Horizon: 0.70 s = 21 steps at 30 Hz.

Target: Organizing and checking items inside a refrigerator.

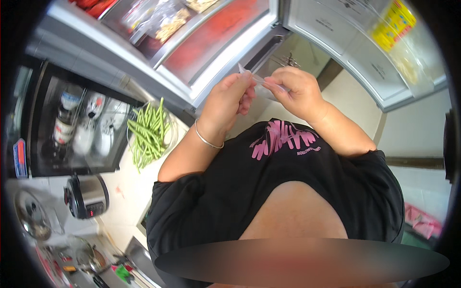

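Both hands are raised in front of the chest, before an open refrigerator (216, 46). A thin translucent piece of plastic, seemingly a small clear bag (258, 79), is stretched between them. My left hand (232, 94), with a silver bangle (208, 139) around its wrist, pinches one side between thumb and fingers. The other side is gripped by my right hand (298, 93), a short distance away. Part of the plastic hangs below the right fingers, blurred against the floor. Whether anything is inside cannot be told.
The refrigerator door (345, 39) stands swung out to the right, a yellow package (394, 27) in its shelf. Frosty drawers hold bagged food (173, 23). At left are green beans (149, 133) in a clear bowl, a glass-fronted cabinet (86, 122) and an electric cooker (88, 196).
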{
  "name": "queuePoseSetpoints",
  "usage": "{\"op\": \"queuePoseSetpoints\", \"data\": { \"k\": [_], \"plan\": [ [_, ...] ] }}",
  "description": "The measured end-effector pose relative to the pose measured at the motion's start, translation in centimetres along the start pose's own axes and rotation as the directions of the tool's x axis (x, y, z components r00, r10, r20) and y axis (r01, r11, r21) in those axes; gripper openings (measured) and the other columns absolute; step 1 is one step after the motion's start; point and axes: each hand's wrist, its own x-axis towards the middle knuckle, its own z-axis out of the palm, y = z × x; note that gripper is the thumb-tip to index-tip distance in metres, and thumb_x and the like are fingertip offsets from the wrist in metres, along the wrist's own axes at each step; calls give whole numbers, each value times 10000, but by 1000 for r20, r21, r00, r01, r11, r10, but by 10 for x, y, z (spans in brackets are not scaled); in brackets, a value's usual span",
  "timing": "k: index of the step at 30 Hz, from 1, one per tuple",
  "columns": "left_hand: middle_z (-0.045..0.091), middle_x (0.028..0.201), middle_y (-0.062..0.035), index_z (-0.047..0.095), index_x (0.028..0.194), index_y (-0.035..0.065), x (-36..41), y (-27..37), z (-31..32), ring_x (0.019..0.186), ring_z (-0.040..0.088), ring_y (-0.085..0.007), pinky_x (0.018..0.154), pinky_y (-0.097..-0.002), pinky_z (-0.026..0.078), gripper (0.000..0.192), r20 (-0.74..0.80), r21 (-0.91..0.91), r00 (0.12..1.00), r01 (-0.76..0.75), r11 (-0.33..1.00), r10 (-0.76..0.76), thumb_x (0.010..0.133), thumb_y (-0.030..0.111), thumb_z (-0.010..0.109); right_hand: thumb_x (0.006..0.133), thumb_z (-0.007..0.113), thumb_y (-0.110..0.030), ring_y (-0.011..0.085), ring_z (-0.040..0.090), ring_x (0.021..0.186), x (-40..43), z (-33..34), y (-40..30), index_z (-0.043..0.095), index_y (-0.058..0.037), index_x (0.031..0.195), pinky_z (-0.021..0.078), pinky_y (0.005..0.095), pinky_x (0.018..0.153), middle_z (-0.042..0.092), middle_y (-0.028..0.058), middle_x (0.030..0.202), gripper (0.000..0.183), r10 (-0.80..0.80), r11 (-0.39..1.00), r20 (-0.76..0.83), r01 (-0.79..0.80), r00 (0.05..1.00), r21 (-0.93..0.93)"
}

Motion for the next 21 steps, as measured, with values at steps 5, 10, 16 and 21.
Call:
{"op": "queuePoseSetpoints", "data": {
  "k": [5, 10, 16, 21],
  "plan": [
    [541, 662, -17, 580, 814, 48, -11, 1, -4, 496, 447, -87, 437, -210, 351, 232, -150, -30, 986, 71, 997, -75, 862, 266, 518, 664, 650, -52, 242, 582, 629, 8, 14, 9, 594, -73, 734, 467, 319, 535, 591, 53, 713, 92, -171, 985, 117, 170, 978, 19],
    [553, 695, -19, 561, 813, 64, -8, -14, -11, 528, 474, -81, 464, -205, 378, 214, -212, -32, 968, 128, 991, -131, 827, 278, 559, 665, 641, -66, 247, 568, 632, 12, 21, 25, 586, -95, 778, 457, 305, 528, 578, 47, 707, 129, -352, 935, 186, 338, 917, 105],
    [567, 717, -4, 572, 815, 60, -6, -33, -3, 573, 486, -70, 529, -200, 410, 192, -270, -39, 963, -9, 999, -2, 852, 248, 551, 751, 675, -117, 99, 569, 690, 9, 15, 34, 584, -57, 841, 442, 248, 558, 602, 22, 782, 141, 124, 798, 596, -437, 793, 416],
    [544, 654, -4, 575, 818, 48, -2, -37, 10, 557, 463, -73, 534, -183, 379, 185, -354, 112, 931, -47, 993, 84, 893, 193, 489, 797, 655, -156, 56, 548, 748, 15, 20, 53, 575, -43, 869, 438, 204, 612, 597, 0, 836, 156, 189, 323, 826, -828, 531, 459]
  ]
}}
